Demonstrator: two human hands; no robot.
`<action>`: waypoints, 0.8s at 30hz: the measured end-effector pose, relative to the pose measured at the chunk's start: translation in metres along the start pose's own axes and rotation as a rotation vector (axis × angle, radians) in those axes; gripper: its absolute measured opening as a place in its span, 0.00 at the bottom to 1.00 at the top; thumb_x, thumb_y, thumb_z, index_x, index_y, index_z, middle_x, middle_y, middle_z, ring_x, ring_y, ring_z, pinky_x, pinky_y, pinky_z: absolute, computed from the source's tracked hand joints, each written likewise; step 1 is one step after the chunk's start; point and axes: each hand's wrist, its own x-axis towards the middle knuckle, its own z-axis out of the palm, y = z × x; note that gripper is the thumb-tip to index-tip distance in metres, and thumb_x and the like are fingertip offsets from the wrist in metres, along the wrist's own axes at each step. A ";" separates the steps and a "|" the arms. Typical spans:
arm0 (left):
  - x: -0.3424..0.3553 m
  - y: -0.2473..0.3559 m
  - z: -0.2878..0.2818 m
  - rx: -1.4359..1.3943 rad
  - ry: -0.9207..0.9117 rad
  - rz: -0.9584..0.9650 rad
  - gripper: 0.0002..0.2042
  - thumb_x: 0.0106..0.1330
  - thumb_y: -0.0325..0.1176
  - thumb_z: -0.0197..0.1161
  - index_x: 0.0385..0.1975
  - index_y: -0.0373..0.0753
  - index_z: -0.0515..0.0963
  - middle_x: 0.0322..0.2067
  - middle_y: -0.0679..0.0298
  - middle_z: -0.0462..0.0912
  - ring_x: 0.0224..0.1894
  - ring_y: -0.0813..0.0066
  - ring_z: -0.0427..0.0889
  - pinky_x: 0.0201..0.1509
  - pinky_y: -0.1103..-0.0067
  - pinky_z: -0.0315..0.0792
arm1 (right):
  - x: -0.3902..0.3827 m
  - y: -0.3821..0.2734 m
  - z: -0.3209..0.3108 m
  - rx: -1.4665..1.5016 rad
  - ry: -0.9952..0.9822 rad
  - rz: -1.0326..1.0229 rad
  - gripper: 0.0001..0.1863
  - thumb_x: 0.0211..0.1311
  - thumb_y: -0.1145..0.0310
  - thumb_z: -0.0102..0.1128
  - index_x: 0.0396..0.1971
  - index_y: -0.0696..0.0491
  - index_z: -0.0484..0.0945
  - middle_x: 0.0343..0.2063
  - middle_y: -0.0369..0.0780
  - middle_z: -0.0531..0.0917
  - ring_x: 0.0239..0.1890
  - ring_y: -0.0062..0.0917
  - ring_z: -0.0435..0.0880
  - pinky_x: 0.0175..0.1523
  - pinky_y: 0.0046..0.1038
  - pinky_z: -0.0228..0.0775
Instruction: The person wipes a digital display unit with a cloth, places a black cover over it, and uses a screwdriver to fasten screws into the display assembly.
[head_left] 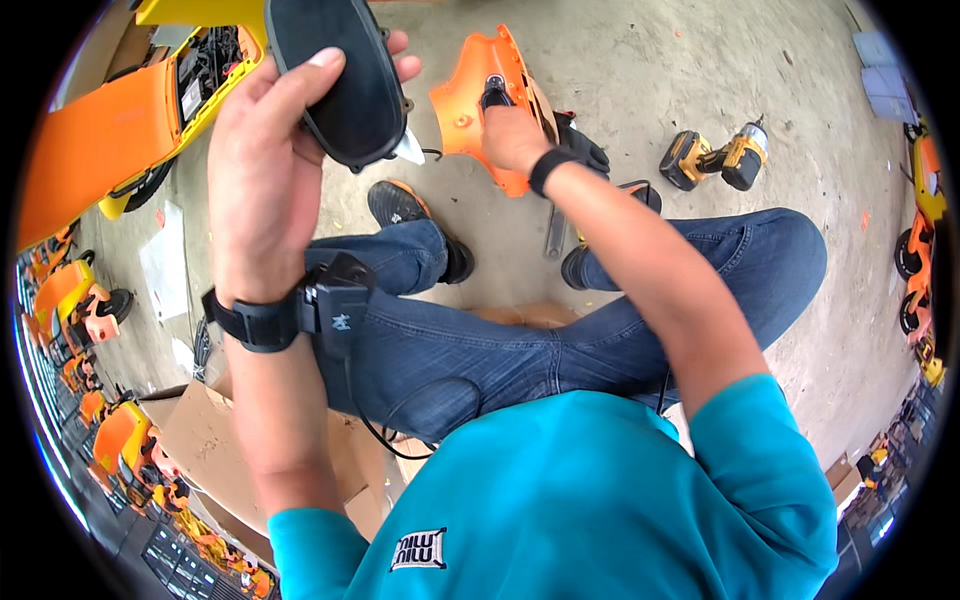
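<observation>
My left hand [265,135] is raised at the upper left, its thumb laid across a flat black oval part [360,110] with small tabs along its rim. What kind of part it is I cannot tell. A small white piece [410,148] hangs by its lower edge. Lower down, at the floor, my right hand [515,138] is closed against a curved orange plastic panel [462,75]. Its fingers are mostly hidden beside a small black piece [495,88] set in that panel. Behind the panel lies a black glove [587,145].
A yellow and black cordless impact driver [740,157] lies on the concrete to the right. Left stands an orange and yellow scooter body [95,140]. A cardboard box [215,435] is beside my left leg, a white sheet [165,265] on the floor. A grey tube [555,232] lies between my feet.
</observation>
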 end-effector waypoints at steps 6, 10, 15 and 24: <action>-0.001 -0.006 0.001 0.000 0.053 -0.041 0.21 0.72 0.30 0.49 0.61 0.23 0.64 0.57 0.40 0.73 0.52 0.58 0.83 0.50 0.74 0.80 | 0.026 -0.006 0.032 -0.172 0.150 0.053 0.13 0.63 0.69 0.56 0.42 0.61 0.81 0.44 0.51 0.84 0.45 0.38 0.87 0.47 0.34 0.81; 0.002 -0.013 0.000 -0.062 0.159 -0.121 0.22 0.71 0.31 0.52 0.60 0.23 0.64 0.54 0.39 0.75 0.48 0.56 0.84 0.47 0.73 0.81 | 0.048 0.004 0.039 0.035 0.073 0.203 0.13 0.63 0.68 0.55 0.42 0.61 0.79 0.41 0.52 0.85 0.45 0.40 0.87 0.46 0.35 0.81; -0.006 -0.024 -0.007 -0.082 0.226 -0.232 0.24 0.70 0.33 0.53 0.61 0.24 0.61 0.54 0.38 0.75 0.47 0.55 0.85 0.42 0.73 0.83 | 0.048 0.003 0.051 0.000 0.051 0.118 0.12 0.64 0.70 0.53 0.41 0.60 0.80 0.37 0.50 0.86 0.41 0.40 0.88 0.45 0.37 0.81; -0.074 -0.040 -0.028 -0.228 0.348 -0.150 0.24 0.75 0.32 0.44 0.66 0.24 0.56 0.60 0.37 0.69 0.55 0.55 0.80 0.50 0.73 0.81 | 0.044 0.006 0.000 0.042 0.118 0.021 0.11 0.55 0.68 0.57 0.32 0.57 0.84 0.35 0.52 0.86 0.36 0.45 0.86 0.40 0.36 0.79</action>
